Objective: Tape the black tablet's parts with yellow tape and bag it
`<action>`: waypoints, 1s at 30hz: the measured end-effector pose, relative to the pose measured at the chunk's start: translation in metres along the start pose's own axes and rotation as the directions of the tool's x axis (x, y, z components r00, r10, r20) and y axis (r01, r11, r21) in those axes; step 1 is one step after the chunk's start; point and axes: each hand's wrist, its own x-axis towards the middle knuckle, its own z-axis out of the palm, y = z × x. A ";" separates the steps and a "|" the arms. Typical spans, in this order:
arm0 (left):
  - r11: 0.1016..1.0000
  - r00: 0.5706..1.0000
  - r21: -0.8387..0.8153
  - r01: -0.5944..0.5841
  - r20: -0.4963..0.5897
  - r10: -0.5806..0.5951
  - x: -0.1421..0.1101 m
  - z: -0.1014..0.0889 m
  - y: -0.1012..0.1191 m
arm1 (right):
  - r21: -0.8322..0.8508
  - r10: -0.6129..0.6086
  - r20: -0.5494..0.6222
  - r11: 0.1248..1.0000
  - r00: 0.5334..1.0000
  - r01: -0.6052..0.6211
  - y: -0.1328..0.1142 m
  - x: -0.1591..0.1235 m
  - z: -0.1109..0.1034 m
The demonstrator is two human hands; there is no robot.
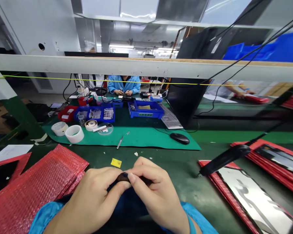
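Note:
Both hands meet at the near middle of the bench, fingertips almost touching. My left hand pinches a small dark piece between thumb and fingers. Closed on the same piece from the other side is my right hand, its thumb pressed near the piece's end. Fingers cover most of it, so its kind cannot be made out. Beneath the wrists lies something dark, largely hidden. Just beyond the fingers sits a yellow square, with small white scraps nearby.
Tweezers, tape rolls and a mouse lie on a green mat. Blue bins stand behind. Red bubble bags are at left. A hanging electric screwdriver overhangs panels at right. A co-worker sits opposite.

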 end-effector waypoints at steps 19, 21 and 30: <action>0.994 0.989 0.050 -0.096 -0.104 0.101 0.006 0.007 -0.003 | -0.034 0.024 -0.037 0.999 0.999 -0.025 0.004 0.002 0.004; 0.995 0.991 0.042 -0.090 -0.096 0.094 0.006 0.008 -0.003 | -0.038 0.017 -0.037 0.999 0.999 -0.019 0.003 0.002 0.003; 0.995 0.992 -0.019 -0.099 -0.081 0.098 0.004 0.011 -0.005 | -0.032 -0.002 -0.019 0.999 1.000 0.002 0.000 0.003 -0.001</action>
